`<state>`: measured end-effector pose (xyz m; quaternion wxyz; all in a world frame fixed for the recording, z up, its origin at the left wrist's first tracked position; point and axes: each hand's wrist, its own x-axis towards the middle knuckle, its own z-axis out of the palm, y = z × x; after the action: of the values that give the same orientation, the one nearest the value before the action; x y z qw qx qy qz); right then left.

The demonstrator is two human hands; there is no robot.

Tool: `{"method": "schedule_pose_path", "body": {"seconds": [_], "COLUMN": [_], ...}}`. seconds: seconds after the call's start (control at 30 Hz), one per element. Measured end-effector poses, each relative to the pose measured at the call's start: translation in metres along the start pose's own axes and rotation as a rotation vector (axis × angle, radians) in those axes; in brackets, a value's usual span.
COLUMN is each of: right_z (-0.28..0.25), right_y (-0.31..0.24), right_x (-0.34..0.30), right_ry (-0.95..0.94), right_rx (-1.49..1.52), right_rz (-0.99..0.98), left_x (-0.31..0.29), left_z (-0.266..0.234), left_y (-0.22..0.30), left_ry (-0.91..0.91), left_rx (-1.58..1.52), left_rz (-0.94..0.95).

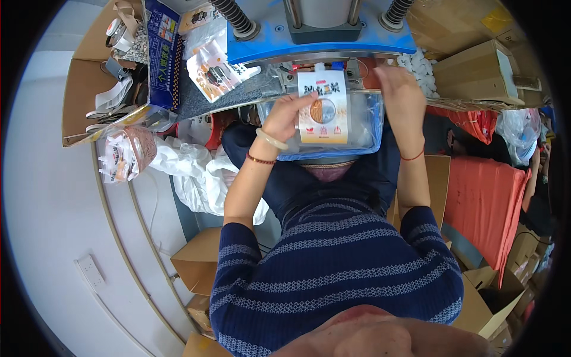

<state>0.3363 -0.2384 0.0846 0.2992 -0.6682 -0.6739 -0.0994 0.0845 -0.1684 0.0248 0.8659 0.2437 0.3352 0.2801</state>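
Overhead view from the worn head camera. We see the left hand [289, 114] closed on the left edge of a white printed pouch [323, 107], thumb across its face, holding it upright over a clear plastic tray [364, 128] that rests on the lap. The right hand [401, 95] reaches past the pouch's right edge toward the tray's far corner; its fingers curl downward, and we cannot tell whether they grip anything. The pouch sits centred between both hands, its top edge close under the front lip of the blue machine base [321, 37], so little room remains above it.

To the left, a grey mat [205, 98] carries loose printed pouches [212, 70], and beyond it an open cardboard box [89, 89] crowds the bench edge. A bundle of packaged goods [126, 153] and white plastic sheeting [190, 169] lie below the bench, just beside the left forearm. To the right, cardboard boxes [476, 74] and a red cloth [482, 205] close that side. More room shows lower left, on the pale floor [53, 238].
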Motion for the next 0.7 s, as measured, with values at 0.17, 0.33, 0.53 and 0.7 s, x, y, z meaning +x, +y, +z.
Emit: {"method": "schedule_pose_path", "body": {"seconds": [0.17,0.33,0.53,0.7], "right_z": [0.026,0.041,0.027,-0.011], "right_y": [0.084,0.086,0.069,0.04], "right_x": [-0.005,0.0,-0.001,-0.007], "right_ry": [-0.206,-0.182,-0.088,-0.113], "right_rx": [-0.37,-0.038,0.242,0.448], "right_rz": [0.285,0.239,0.385,0.563], "left_x": [0.014,-0.001,-0.004,-0.039], "left_z": [-0.002,-0.03,-0.114,-0.125], "left_y": [-0.004,0.01,0.036,0.014], "left_ry": [0.038,0.142,0.739,0.544], "left_rx": [0.028,0.771,1.866,1.833], "left_rz": [-0.007,0.126,1.13,1.081]}}
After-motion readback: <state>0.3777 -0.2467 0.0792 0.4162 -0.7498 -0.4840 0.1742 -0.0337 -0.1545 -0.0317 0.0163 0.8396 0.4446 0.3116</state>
